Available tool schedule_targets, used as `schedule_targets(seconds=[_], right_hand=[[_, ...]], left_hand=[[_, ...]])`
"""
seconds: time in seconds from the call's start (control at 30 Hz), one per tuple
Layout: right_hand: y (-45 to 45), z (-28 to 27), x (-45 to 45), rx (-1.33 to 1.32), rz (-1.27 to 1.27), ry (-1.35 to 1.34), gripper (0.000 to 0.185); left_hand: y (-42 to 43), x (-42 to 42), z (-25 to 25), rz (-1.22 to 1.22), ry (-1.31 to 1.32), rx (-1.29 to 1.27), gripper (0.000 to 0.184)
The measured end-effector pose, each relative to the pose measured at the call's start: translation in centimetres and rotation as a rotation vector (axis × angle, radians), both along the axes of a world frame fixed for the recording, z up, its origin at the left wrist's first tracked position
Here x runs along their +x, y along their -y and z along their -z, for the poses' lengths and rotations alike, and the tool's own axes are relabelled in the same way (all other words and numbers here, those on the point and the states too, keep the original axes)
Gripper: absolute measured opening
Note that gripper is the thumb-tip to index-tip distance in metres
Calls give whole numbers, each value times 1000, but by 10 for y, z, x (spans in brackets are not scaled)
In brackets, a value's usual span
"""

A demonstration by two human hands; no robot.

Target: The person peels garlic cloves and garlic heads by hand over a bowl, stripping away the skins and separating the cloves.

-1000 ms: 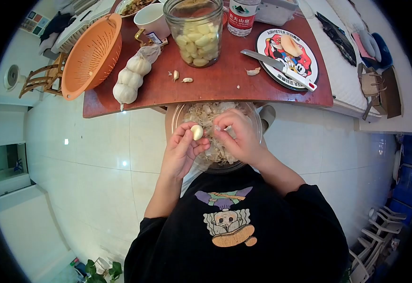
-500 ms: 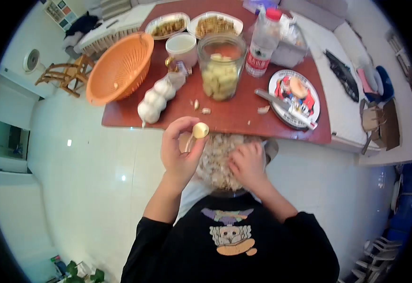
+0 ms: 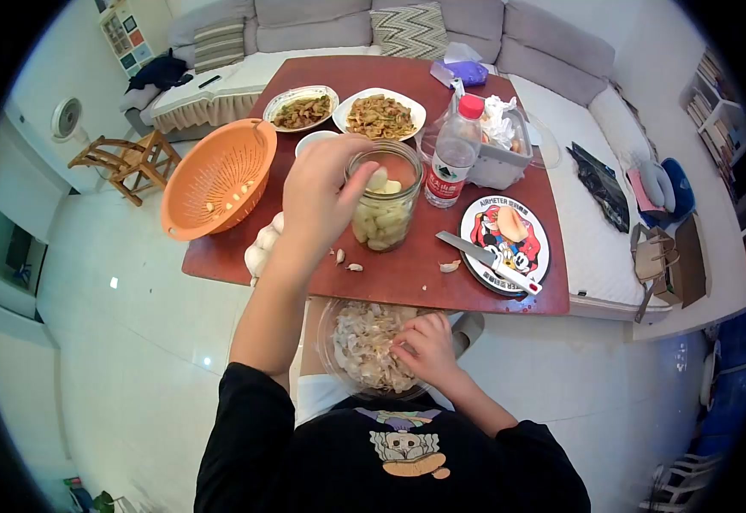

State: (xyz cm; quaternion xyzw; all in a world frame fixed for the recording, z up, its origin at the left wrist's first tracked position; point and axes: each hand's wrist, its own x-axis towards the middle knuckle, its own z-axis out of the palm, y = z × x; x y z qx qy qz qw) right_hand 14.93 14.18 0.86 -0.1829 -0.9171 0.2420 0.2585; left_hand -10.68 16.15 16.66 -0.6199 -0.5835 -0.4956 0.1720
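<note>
My left hand (image 3: pixel 328 190) is at the mouth of the glass jar (image 3: pixel 383 224), its fingers closed around a peeled garlic clove (image 3: pixel 377 179). Many pale cloves fill much of the jar. Low in front of me, my right hand (image 3: pixel 428 349) rests over the clear bowl of garlic skins (image 3: pixel 364 342), its fingers bent toward the skins; what they hold, if anything, is hidden. Whole garlic bulbs (image 3: pixel 262 248) lie partly behind my left forearm. Small unpeeled cloves (image 3: pixel 354 267) lie near the table's front edge.
An orange colander (image 3: pixel 219 184) with several cloves stands at the table's left. Two dishes of food (image 3: pixel 379 116) are farther back. Right of the jar are a water bottle (image 3: pixel 451 158), a grey container (image 3: pixel 510 167), and a plate (image 3: pixel 486 214) bearing a knife (image 3: pixel 486 259).
My left hand has carried the peeled clove up and forward from above the bowl to the jar mouth. My right hand stays at the bowl. The view has tilted up, showing the sofa.
</note>
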Motion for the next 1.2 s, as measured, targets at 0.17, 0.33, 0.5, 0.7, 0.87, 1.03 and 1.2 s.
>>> schedule_targets(seconds=[0.17, 0.33, 0.5, 0.7, 0.87, 1.03, 1.2], right_hand=[[-3, 1, -3, -17, -46, -105, 14], [-5, -9, -5, 64, -132, -55, 17], [9, 7, -7, -24, 8, 33, 14], [12, 3, -10, 66, 36, -95, 17], [13, -3, -2, -90, -21, 138, 18], [11, -5, -9, -132, -53, 106, 20], [8, -11, -21, -160, -66, 84, 19]], left_hand=[[46, 9, 16, 43, 303, 118, 13], [100, 26, 88, 90, 627, -78, 13], [120, 52, 126, 55, 427, -323, 14], [112, 43, 114, -23, 290, -350, 16], [115, 65, 126, 118, 366, -401, 18], [128, 73, 125, 153, 340, -333, 19], [129, 5, 98, -351, 94, -91, 32]])
